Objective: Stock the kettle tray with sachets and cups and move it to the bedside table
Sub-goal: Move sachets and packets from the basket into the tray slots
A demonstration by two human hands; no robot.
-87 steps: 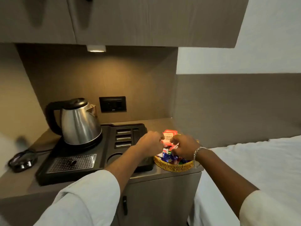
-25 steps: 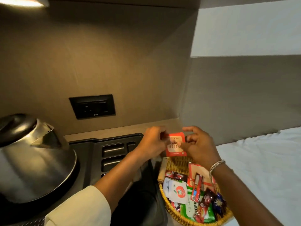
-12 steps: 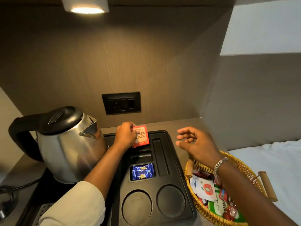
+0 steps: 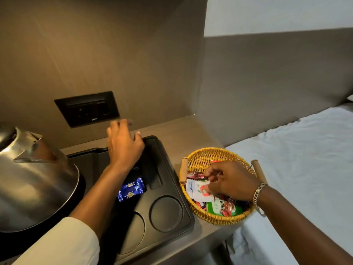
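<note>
The black kettle tray (image 4: 170,190) lies on the counter with a steel kettle (image 4: 34,184) on its left part. A blue sachet (image 4: 131,189) rests in one of its slots, and two round cup wells (image 4: 166,213) at the front hold nothing. My left hand (image 4: 122,148) hovers palm down over the back slots with fingers spread; the red sachet is hidden from view. My right hand (image 4: 229,180) is inside the wicker basket (image 4: 215,151), pinching the end of a dark red sachet (image 4: 195,175) among several mixed sachets. No cups are in view.
The basket stands on the counter (image 4: 181,131) just right of the tray, near the counter's right edge. A black wall socket (image 4: 87,109) sits behind the tray. A bed with a white sheet (image 4: 296,159) lies lower to the right.
My left hand brought the red sachet from the basket to the tray's back slots and has spread its fingers there. My right hand dropped into the basket and closed on a dark red sachet.
</note>
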